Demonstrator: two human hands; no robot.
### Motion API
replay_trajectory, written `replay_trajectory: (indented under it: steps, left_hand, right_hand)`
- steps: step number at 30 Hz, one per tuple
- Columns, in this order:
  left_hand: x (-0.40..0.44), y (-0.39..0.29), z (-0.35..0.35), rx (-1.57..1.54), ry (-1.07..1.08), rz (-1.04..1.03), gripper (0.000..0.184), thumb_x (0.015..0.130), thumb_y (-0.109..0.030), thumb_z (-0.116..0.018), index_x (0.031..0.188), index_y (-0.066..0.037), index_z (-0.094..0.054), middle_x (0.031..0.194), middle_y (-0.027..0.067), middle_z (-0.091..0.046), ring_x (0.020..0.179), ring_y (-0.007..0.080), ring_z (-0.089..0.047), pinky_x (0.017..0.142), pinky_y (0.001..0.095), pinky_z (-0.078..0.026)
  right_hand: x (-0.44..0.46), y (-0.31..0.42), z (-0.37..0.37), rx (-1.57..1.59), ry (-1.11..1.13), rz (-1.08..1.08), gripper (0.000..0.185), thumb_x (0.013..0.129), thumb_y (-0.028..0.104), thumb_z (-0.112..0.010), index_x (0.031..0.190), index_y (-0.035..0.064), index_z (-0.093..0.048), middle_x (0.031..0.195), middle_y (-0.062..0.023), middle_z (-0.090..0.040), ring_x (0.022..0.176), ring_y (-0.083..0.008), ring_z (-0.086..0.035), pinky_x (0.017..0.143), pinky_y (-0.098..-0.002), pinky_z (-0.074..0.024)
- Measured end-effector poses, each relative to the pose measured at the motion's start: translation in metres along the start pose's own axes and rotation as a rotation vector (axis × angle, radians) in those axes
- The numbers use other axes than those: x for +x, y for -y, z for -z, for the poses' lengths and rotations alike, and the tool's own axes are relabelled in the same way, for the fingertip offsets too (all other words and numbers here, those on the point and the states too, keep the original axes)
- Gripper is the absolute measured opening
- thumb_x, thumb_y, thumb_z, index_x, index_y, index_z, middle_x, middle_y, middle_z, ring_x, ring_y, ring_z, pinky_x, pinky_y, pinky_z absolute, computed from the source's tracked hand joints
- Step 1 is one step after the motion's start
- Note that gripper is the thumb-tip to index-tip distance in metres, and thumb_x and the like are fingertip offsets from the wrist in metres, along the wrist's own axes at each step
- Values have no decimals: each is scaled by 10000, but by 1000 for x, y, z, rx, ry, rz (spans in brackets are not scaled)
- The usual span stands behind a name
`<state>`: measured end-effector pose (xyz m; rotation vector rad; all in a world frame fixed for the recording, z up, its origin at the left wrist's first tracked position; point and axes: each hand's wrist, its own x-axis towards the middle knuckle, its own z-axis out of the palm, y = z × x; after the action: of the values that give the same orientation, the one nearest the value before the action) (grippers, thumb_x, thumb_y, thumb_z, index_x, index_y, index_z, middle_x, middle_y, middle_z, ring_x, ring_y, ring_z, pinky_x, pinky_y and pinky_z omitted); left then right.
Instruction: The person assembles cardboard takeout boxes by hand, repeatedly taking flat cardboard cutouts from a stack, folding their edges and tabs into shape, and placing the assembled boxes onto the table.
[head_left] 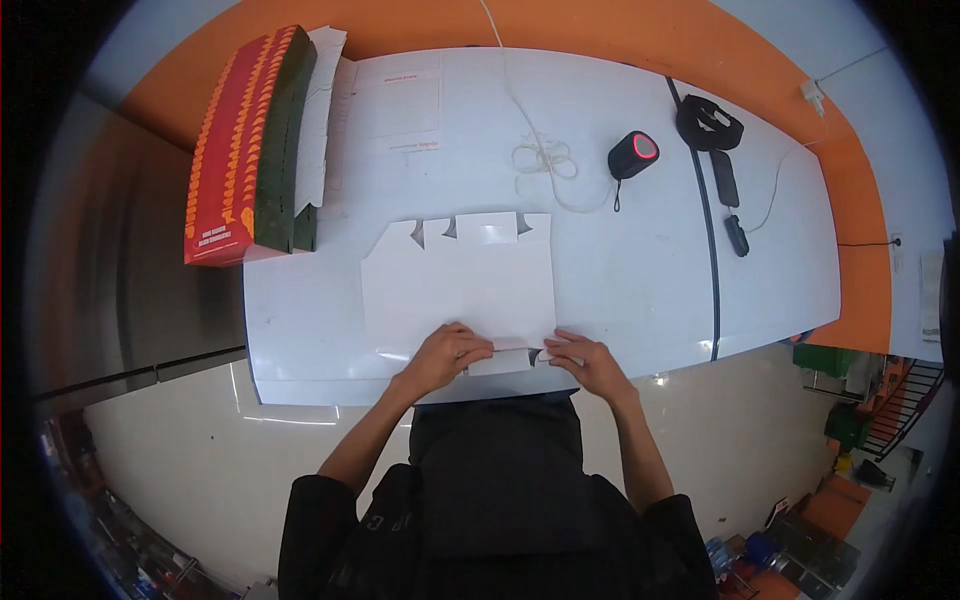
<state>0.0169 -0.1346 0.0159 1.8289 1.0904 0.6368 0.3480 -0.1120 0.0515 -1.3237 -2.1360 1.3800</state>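
Note:
A flat white cardboard sheet (460, 285) with notched flaps lies on the white table, its plain side up. At its near edge, my left hand (448, 358) has its fingers closed on the cardboard's edge. My right hand (582, 362) pinches the near right corner, beside a small dark notch. Between the two hands, a narrow flap along the near edge is bent at a crease.
Red and green folded boxes (240, 150) stand at the table's back left. A black speaker with a red ring (634, 155), a coiled white cable (545, 158), a black strap (710, 124), a phone (725, 178) and a small dark device (737, 236) lie farther back.

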Motion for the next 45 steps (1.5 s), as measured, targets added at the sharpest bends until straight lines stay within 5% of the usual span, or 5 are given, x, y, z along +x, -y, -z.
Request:
replay_trajectory:
  steps: [10,19,22,35,45]
  left_hand:
    - [20,-8,17,-254,183,317,297,969,-310,-738,1133,-71,-802,1024,110,-766,1021,254,-672,932,390,-511]
    - [25,-5,2,-143,-100,416,243,993,-244,-703,1075,-30,-785,887,139,-764,782,244,-691,764,347,-536]
    - [24,-9,-24,-156,-448,319,242,1001,-238,-691,1004,-11,-773,742,167,-715,612,261,-662,648,373,-526]
    - [17,-23,-12,-238,-298,237,169,1023,-150,-664,1082,-14,-744,972,146,-740,842,281,-688,723,365,-533]
    - [-54,-111,6,-43,-528,-173,138,833,4,-785,942,-18,-705,979,119,-723,1072,333,-675,904,407,-558]
  right_hand:
    - [15,-3,20,178,101,-204,241,973,111,-746,1190,9,-751,1156,-154,-779,1219,-273,-698,886,-359,-577]
    - [20,-20,-54,302,-565,-263,240,954,171,-783,1093,-19,-731,846,-95,-745,732,-202,-670,697,-349,-536]
    - [19,-28,-78,283,-734,-128,223,903,113,-813,1084,8,-739,914,-93,-713,875,-203,-667,794,-346,-524]
    - [60,35,-75,-331,-440,421,294,916,53,-700,1203,81,-752,1277,-89,-679,1304,-337,-544,1165,-559,-366]
    - [42,87,-33,-136,-401,406,188,907,53,-758,1092,87,-751,935,-50,-729,903,-240,-681,1115,-557,-396]
